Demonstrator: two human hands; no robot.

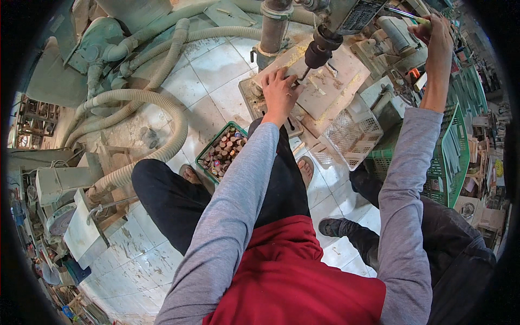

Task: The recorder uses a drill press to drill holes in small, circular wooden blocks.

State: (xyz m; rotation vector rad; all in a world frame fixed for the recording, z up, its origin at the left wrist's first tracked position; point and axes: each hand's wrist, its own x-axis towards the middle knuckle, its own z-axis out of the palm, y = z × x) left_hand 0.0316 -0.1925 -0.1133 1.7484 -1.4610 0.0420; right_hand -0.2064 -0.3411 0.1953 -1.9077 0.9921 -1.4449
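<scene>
My left hand is at the edge of a dusty wooden board on the drill press table. Its fingers are bent down and close beside the drill bit; whatever they press or pinch is mostly hidden under them. Above it hangs the dark chuck of the drill press. Up at the right, my raised right hand is closed around the grip of the press's feed lever. Wood shavings lie scattered on the board.
A green basket of small round wooden pieces stands between my feet. To the right are a white plastic basket and a green crate. Another person's legs are close on my right. Ribbed hoses curl across the left.
</scene>
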